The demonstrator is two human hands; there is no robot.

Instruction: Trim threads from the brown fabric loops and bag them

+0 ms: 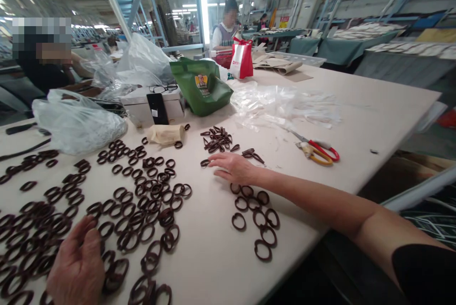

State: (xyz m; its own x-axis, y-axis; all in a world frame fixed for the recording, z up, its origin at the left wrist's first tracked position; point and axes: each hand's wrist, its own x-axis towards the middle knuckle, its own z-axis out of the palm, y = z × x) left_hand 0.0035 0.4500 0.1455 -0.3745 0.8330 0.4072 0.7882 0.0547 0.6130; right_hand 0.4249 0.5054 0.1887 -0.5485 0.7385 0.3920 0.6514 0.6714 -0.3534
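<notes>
Many dark brown rings (147, 232), looking like small looped bands, lie over the left half of the pale table. Among them at the lower left is my left hand (76, 262), loosely curved with thumb and fingers apart; rings lie right beside it. My right hand (233, 167) reaches across the table, palm down, fingers stretched out. Its fingertips are close to a single ring (205, 163); whether they touch it I cannot tell. Below that wrist sits a smaller group of rings (260, 218). Just beyond the hand is a pile of narrow, flattened brown loops (217, 139).
Red-handled scissors (324, 149) and a yellow-handled cutting tool (315, 154) lie at right. Farther back are clear plastic bags (281, 103), a green pouch (203, 87), a phone (157, 109), a white bag (76, 122) and a red bag (242, 58). Other people sit beyond the table.
</notes>
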